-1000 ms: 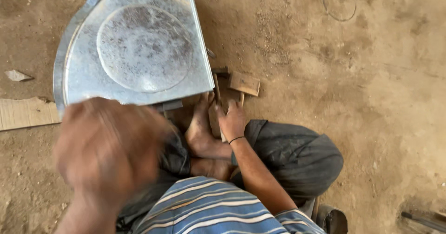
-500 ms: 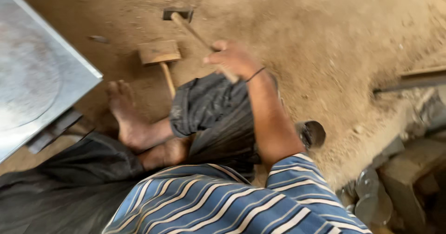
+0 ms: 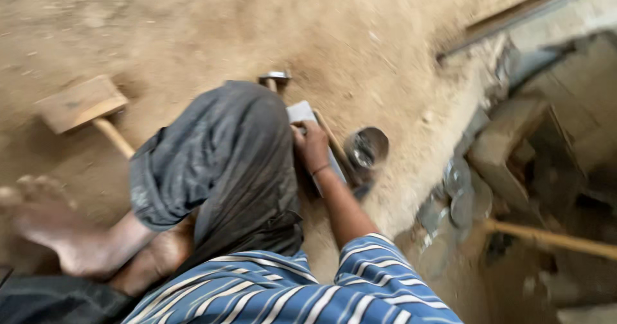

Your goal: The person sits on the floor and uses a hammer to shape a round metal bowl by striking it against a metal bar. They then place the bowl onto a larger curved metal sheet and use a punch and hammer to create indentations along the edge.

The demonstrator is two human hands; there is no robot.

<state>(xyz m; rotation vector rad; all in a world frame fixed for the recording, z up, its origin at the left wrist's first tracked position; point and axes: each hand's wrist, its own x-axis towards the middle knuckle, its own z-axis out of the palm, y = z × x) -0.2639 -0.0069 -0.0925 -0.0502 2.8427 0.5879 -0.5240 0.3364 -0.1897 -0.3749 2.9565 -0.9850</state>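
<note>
My right hand reaches down past my raised knee, which is covered in dark grey cloth, and its fingers curl over the edge of a flat pale grey piece lying on the dirt floor. A hammer with a metal head lies just beyond the piece, and its wooden handle runs down along the right of my hand. A small round metal cup sits on the floor right of my wrist. My left hand is out of view. My bare feet are at the lower left.
A wooden mallet lies on the dirt at the left. At the right are a broken concrete edge, several round metal pieces and a long wooden stick. The picture is blurred.
The view has swung right, away from the large metal sheet. My right hand held the hammer raised half a second ago; now the hammer lies on the floor and the hand is on the flat grey piece.
</note>
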